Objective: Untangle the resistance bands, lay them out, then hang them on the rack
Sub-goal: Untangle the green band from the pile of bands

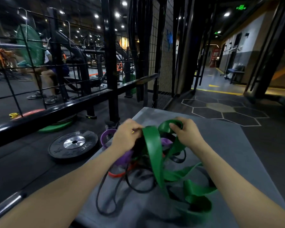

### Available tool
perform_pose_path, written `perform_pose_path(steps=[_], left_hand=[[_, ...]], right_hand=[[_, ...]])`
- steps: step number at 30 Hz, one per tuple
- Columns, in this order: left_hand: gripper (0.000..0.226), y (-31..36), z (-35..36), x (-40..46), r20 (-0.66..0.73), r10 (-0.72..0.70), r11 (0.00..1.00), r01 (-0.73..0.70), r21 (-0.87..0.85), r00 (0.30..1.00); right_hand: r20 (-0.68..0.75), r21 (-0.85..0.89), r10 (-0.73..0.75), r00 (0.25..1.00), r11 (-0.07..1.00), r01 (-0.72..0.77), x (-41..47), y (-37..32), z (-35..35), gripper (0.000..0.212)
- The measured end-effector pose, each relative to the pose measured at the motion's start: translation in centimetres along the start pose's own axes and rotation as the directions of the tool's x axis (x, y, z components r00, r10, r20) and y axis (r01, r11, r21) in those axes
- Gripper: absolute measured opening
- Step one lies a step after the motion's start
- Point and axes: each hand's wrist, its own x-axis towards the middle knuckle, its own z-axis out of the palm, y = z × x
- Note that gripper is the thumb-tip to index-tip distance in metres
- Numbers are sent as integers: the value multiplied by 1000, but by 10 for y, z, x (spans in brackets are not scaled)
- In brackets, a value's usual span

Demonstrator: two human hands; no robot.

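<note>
Gym flooring surrounds a grey mat (220, 145) where the left hand (125, 135) and right hand (186, 134) each pinch the wide green band (153, 153) above the tangled pile (138, 175), and pulling apart could likely tighten the knots

A grey mat (220, 145) is spread on the dark floor (23, 170). A tangle of bands is piled on the mat: green band (156, 158), purple band (123, 157), red band (117, 174) and black bands (105, 195). Left of the mat, a black plate (74, 146) is laid flat on the floor, with a green plate (56, 127) beyond it.
</note>
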Motion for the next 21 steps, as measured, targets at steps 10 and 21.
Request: perform_pose_path(steps=[10,21], left_hand=[[31,33,-61,69,-258,-356,832,180,-524,898],[32,18,-8,12,65,-374,776,350,-524,925]], right_hand=[[-387,-189,-41,921,981,-36,18,5,-31,18],[258,-512,289,922,850,-123,-22,45,-6,29]])
